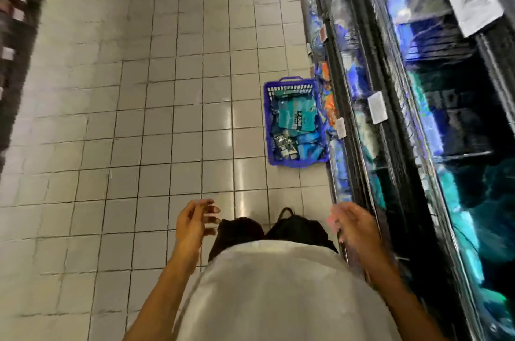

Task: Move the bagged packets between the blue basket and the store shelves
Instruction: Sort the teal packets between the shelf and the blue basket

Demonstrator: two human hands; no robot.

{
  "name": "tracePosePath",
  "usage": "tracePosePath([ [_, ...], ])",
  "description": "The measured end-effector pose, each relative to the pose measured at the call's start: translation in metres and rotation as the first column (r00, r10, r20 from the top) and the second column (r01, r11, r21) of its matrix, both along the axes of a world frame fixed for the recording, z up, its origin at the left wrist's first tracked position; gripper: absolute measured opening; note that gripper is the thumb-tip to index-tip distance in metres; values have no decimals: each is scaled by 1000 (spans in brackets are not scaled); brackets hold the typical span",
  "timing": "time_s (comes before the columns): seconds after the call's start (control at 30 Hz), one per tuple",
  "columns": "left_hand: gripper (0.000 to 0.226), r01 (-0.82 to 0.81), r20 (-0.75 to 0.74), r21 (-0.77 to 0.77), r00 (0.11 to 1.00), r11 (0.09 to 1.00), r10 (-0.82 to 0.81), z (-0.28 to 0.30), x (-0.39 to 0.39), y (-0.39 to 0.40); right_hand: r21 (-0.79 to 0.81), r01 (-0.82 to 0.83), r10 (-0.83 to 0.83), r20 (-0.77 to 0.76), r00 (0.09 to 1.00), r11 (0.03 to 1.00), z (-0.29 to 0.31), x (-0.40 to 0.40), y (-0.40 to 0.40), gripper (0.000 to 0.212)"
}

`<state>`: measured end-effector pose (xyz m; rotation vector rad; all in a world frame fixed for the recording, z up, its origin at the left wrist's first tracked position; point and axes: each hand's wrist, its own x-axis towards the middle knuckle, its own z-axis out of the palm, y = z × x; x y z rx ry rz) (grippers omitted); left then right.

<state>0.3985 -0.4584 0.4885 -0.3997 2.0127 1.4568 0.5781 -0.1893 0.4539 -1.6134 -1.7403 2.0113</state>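
Pale square floor tiles (pixel 156 106) run the length of a store aisle, and on them, pushed up beside the foot of the shelving, stands the blue basket (pixel 295 123). Its long axis lies along the aisle, parallel to the shelf front, with one looped handle at the far end. Inside lie the bagged packets (pixel 296 120): teal ones toward the far end, blue ones and a silver-and-dark one nearer, mostly flat and overlapping at loose angles, so no single direction holds for all.

Judging by their look, these are light, soft foil or plastic pouches, crinkly and somewhat slick; a pinch on a top edge or a flat grip across the face should lift one without crushing it.

Outward from the basket, the store shelves (pixel 418 123) rise on the right, blurred, packed with blue and teal goods and hung with white tags (pixel 377 108). Darker shelving (pixel 16 34) edges the left.

Nearer, well short of the basket, both hands hang empty in the air: the left hand (pixel 195 222) with fingers loosely curled, the right hand (pixel 354 225) blurred, fingers relaxed, close to the shelf edge. Dark shoes (pixel 278 232) show below a pale shirt (pixel 273 290).
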Motion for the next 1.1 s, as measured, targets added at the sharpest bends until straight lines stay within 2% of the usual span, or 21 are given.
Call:
tracePosePath([
  [0.2,23,-137,25,-37,990,990,138,-10,-47,19,-32,-155,153,-55,987,987,21,-121,42,13],
  [0.3,23,-139,33,-43,990,989,140,-21,-91,37,-12,-176,176,-52,983,984,20,-174,58,16],
  [0.5,22,59,100,-56,994,997,-53,-56,-209,99,-61,-7,7,-1,1000,998,-10,-258,88,19],
  [0.67,25,270,209,-79,946,960,-249,-93,-285,171,-113,209,-197,104,975,972,-56,-299,114,14],
  [0.73,27,346,259,-75,913,935,-317,-115,-304,200,-129,277,-254,167,953,952,-87,-314,127,14],
  [0.87,27,514,312,-84,827,854,-468,-187,-328,258,-160,317,-265,276,924,935,-179,-339,150,16],
  [1.03,23,653,299,-152,746,742,-595,-330,-348,325,-279,386,-269,379,886,879,-341,-367,175,15],
  [1.1,22,686,290,-187,722,703,-628,-388,-353,356,-261,424,-292,422,858,867,-402,-378,181,15],
])
